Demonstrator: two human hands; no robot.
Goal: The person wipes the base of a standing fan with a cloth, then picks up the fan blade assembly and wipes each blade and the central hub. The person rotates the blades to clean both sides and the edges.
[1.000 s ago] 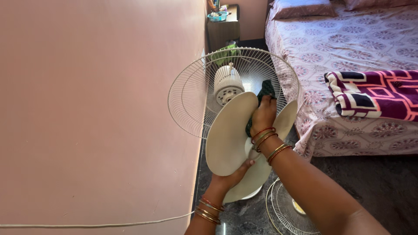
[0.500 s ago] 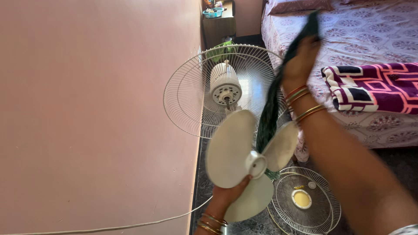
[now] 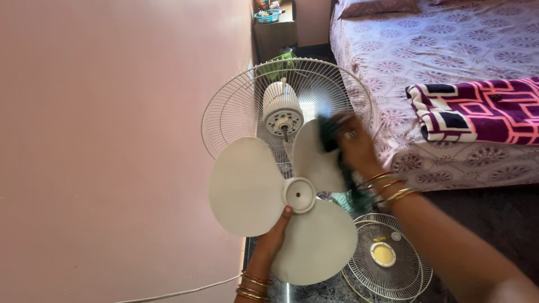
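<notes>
- pink wall point(image 3: 112, 140) along the left edge, patterned bed point(image 3: 449, 50) along the right, with a folded blanket point(image 3: 477, 109) at the bed's near edge.
- rear fan guard point(image 3: 247, 106) and motor point(image 3: 281, 109) stand by the wall; front grille point(image 3: 387, 258) lies on the dark floor.
- fan blade point(image 3: 264, 207) (cream, three lobes, matte) is off the motor; left hand point(image 3: 275, 238) grips it beside the hub.
- right hand point(image 3: 353, 146), closed on a dark cloth point(image 3: 328, 132), presses the upper lobe: wiping looks underway; next likely calls for turning another lobe under the cloth.

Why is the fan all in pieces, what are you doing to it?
The left hand holds the loose white fan blade by its hub. The right hand presses a dark green cloth against one blade. Behind stands the fan's rear grille with the motor bare, and the front grille lies on the floor.
</notes>
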